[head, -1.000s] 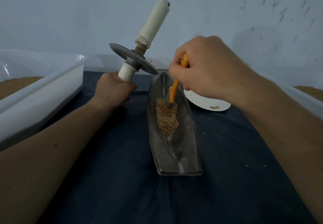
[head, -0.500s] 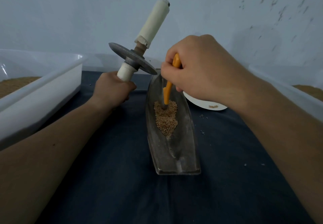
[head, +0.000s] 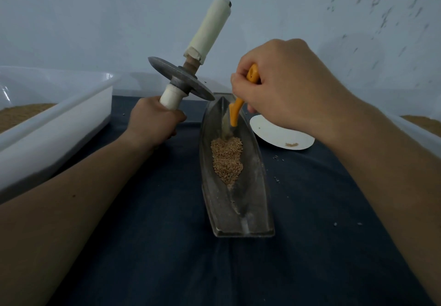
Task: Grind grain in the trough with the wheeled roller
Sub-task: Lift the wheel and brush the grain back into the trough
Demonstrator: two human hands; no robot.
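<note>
Metal trough (head: 256, 186) is lying lengthwise on the cloth, mid-frame, narrow far end pointing at the wall. Grain (head: 228, 160) is sitting in a tan heap in its far half. The near half is showing bare metal w/ only a few specks. Right hand (head: 281, 84) is curling round the orange handle of a brush (head: 235, 112), fingers clamped on it. The brush tip is reaching down into the trough just beyond the heap. The bristles are blurring, so it's prob. touching the heap's far edge.

Wheeled roller (head: 181, 79) is not sitting in the trough. Left hand (head: 152, 120) is gripping its lower white handle in a tight fist, holding it up & tilted, left of the trough's far end. The metal disc is hanging just beside the rim, & the taped upper handle is pointing up-right toward the wall.

White plastic tub (head: 59, 124) is standing at far left w/ tan granular fill (head: 21, 115) inside. A second tub's edge (head: 420, 136) is showing at far right, also w/ tan material (head: 422, 122). Paper plate (head: 274, 134) is lying right of the trough, partly behind the right hand, carrying a small pinch of grains (head: 291, 144).

Dark blue cloth (head: 167, 234) is covering the surface, & stray kernels (head: 278, 179) are lying on it right of the trough. Pale, scuffed wall (head: 95, 19) is rising close behind.
</note>
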